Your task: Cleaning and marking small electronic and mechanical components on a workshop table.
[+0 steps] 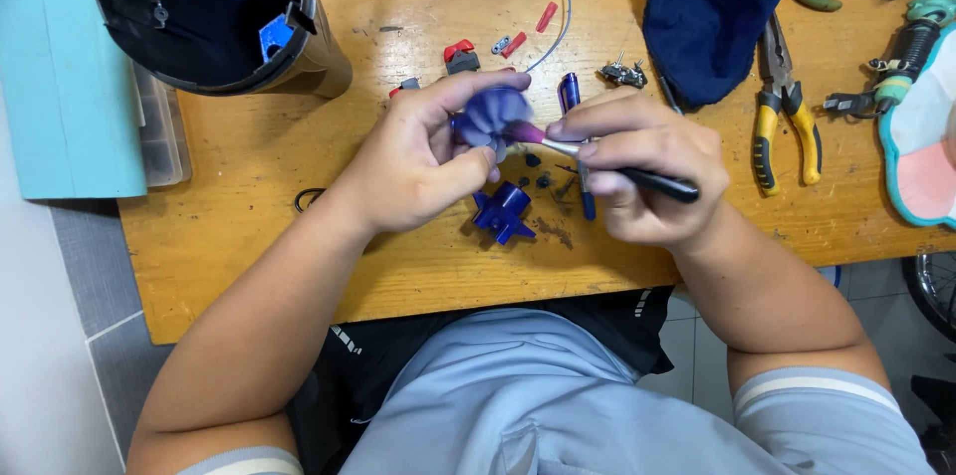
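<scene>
**Two hands brush a small blue fan part over a wooden table**

The left hand (423, 161) is clenched around a small blue fan-shaped part (495, 112), fingers curled over its top and thumb beneath, lifting it just above the table (249, 236) so its blades face the other hand. The right hand (637, 171) grasps a thin brush (617, 168) like a pen, black handle pointing right and purple tip touching the blades, an angle that lets the bristles reach between them.

Directly below the hands, a second blue piece (503, 212) with radiating fins lies on the table, with a few tiny dark screws or bits just beside it, near at hand. Further out, yellow-handled pliers (785, 126) rest to the right, beside a dark blue cloth (712, 7). Small red connectors (513, 42) and a grey wire lie behind the hands. At the far left corner stands a large black cylindrical housing (209, 17), open at the top, next to a pale blue box (60, 77).
</scene>
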